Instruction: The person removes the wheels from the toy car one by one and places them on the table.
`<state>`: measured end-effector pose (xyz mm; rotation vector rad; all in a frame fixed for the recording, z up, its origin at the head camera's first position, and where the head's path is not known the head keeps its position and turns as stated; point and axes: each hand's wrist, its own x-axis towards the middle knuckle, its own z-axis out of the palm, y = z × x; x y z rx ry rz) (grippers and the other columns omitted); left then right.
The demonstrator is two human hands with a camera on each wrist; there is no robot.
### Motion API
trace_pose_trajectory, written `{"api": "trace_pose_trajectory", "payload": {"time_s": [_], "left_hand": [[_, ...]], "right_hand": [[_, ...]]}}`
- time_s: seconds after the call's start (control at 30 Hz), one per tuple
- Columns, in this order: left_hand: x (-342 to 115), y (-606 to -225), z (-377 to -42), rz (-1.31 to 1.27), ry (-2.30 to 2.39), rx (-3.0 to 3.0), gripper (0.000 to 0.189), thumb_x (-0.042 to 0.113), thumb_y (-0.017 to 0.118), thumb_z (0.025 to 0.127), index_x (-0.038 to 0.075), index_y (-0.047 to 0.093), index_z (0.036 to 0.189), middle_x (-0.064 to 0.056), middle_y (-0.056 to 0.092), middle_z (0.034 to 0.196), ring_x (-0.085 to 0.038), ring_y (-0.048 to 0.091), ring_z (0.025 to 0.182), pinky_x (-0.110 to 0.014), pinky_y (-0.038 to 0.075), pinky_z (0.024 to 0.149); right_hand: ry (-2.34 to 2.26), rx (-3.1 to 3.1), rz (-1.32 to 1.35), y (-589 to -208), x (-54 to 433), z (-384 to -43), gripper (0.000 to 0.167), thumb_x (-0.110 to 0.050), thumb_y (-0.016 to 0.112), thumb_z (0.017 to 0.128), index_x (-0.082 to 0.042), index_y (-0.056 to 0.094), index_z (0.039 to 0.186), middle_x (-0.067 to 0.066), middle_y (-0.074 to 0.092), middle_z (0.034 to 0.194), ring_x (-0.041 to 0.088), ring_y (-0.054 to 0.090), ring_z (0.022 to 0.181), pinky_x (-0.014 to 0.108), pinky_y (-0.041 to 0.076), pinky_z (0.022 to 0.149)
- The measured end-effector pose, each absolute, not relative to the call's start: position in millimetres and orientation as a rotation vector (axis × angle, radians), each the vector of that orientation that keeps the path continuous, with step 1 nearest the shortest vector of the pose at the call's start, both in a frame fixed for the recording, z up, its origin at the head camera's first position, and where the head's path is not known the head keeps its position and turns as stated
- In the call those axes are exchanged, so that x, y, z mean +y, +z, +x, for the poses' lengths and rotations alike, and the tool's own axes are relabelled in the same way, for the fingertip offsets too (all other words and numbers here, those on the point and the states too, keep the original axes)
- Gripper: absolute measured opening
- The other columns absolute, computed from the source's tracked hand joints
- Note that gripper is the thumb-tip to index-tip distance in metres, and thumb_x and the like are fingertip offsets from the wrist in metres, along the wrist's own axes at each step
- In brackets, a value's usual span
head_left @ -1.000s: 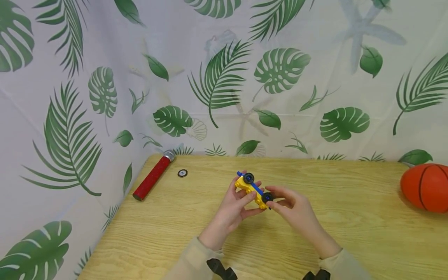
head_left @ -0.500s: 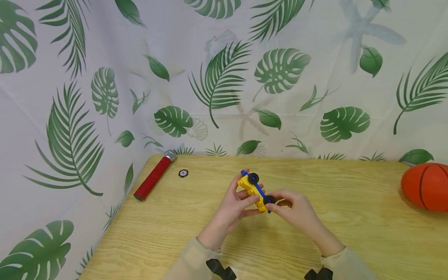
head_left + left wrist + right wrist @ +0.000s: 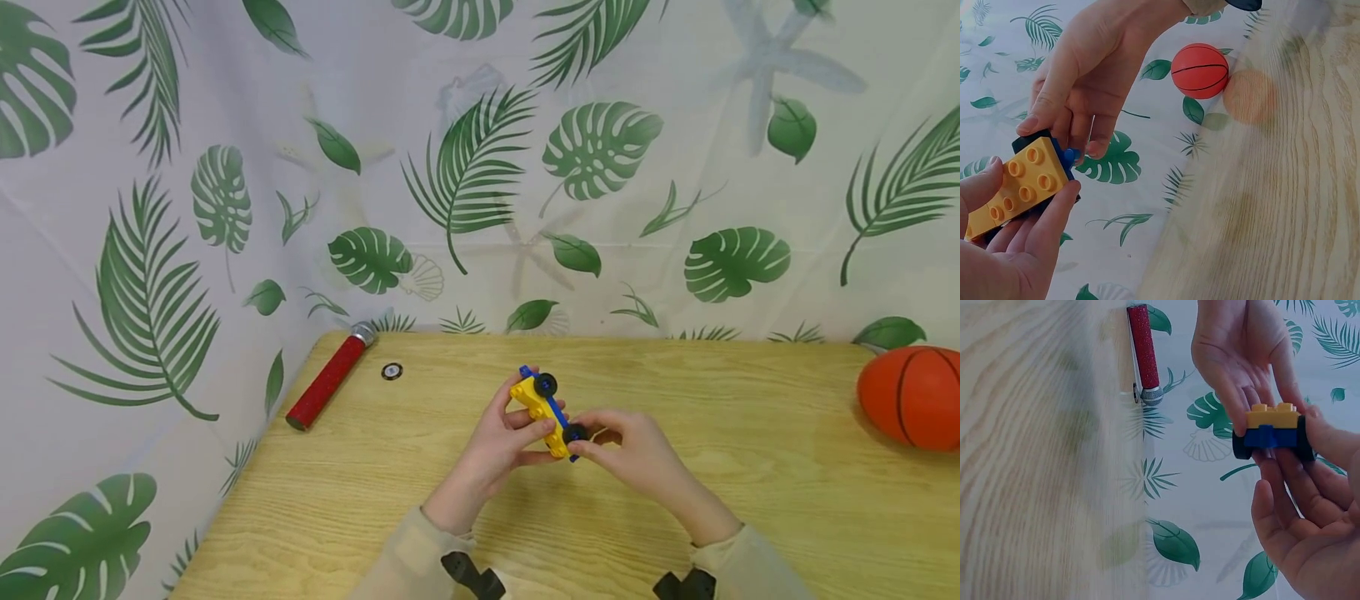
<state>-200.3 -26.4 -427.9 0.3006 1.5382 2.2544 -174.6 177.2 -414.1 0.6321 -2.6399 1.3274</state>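
Observation:
A small toy car (image 3: pixel 537 406) of yellow studded bricks, with a blue base and black wheels, is held up over the table, tilted on its side in the head view. My left hand (image 3: pixel 491 446) grips its yellow body, thumb on one side and fingers on the other. At the car's lower end, my right hand (image 3: pixel 633 450) pinches a black wheel (image 3: pixel 574 434) between thumb and fingers. The studs of the yellow body (image 3: pixel 1029 178) face the camera in the left wrist view. From the right wrist, the blue end (image 3: pixel 1269 435) shows between two wheels, with right-hand fingers beneath.
A red microphone (image 3: pixel 330 379) with a silver head lies at the table's left edge. Near it is a round black-and-white disc (image 3: pixel 392 372). An orange basketball-patterned ball (image 3: pixel 911 400) sits far right. Leaf-printed cloth (image 3: pixel 480 208) hangs behind the wooden table (image 3: pixel 315 508).
The toy car has shifted slightly right and turned a little steeper. Both hands keep their hold; the right fingers have closed in further on the lower wheel.

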Motion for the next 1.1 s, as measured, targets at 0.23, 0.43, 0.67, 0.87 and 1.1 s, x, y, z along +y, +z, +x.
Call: {"api": "trace_pose_trajectory", "payload": {"time_s": [0.23, 0.43, 0.67, 0.87, 1.1], "left_hand": [[-24.9, -429.9, -202.2, 0.244, 2.239, 1.632, 0.069, 0.001, 0.065, 0.094, 0.030, 0.038, 0.150, -0.020, 0.069, 0.119, -0.024, 0.070, 0.101, -0.046, 0.061, 0.077], [-23.2, -431.0, -202.7, 0.214, 2.228, 1.677, 0.072, 0.001, 0.066, 0.093, 0.024, 0.033, 0.153, -0.019, 0.071, 0.111, -0.026, 0.071, 0.098, -0.045, 0.061, 0.075], [-22.6, -430.9, -202.0, 0.206, 2.241, 1.683, 0.072, 0.000, 0.066, 0.093, 0.021, 0.033, 0.153, -0.021, 0.071, 0.112, -0.028, 0.071, 0.098, -0.045, 0.061, 0.074], [-22.8, -429.4, -202.1, 0.205, 2.244, 1.694, 0.072, 0.000, 0.067, 0.092, 0.022, 0.034, 0.153, -0.022, 0.071, 0.112, -0.029, 0.071, 0.098, -0.046, 0.061, 0.073], [-22.5, -428.4, -201.9, 0.179, 2.243, 1.729, 0.071, -0.001, 0.067, 0.092, 0.023, 0.036, 0.152, -0.024, 0.070, 0.115, -0.031, 0.071, 0.101, -0.047, 0.061, 0.074]], "right_hand": [[1.262, -2.697, 0.573, -412.3, 175.8, -174.3, 0.022, -0.012, 0.077, 0.084, 0.000, 0.074, 0.103, 0.006, 0.075, 0.090, 0.010, 0.069, 0.078, 0.022, 0.059, 0.072], [1.211, -2.718, 0.521, -410.0, 174.3, -171.8, 0.025, -0.011, 0.078, 0.083, 0.001, 0.075, 0.105, 0.008, 0.076, 0.091, 0.016, 0.071, 0.079, 0.025, 0.060, 0.070], [1.231, -2.726, 0.462, -409.0, 173.1, -169.4, 0.028, -0.014, 0.079, 0.083, 0.002, 0.075, 0.106, 0.009, 0.076, 0.089, 0.017, 0.072, 0.077, 0.026, 0.060, 0.068], [1.258, -2.736, 0.385, -409.4, 172.0, -168.9, 0.030, -0.016, 0.079, 0.083, 0.001, 0.075, 0.107, 0.010, 0.076, 0.089, 0.019, 0.073, 0.079, 0.029, 0.061, 0.068], [1.250, -2.725, 0.325, -409.9, 170.2, -168.7, 0.026, -0.017, 0.081, 0.082, -0.001, 0.077, 0.103, 0.009, 0.076, 0.087, 0.018, 0.073, 0.077, 0.027, 0.060, 0.066]]}}
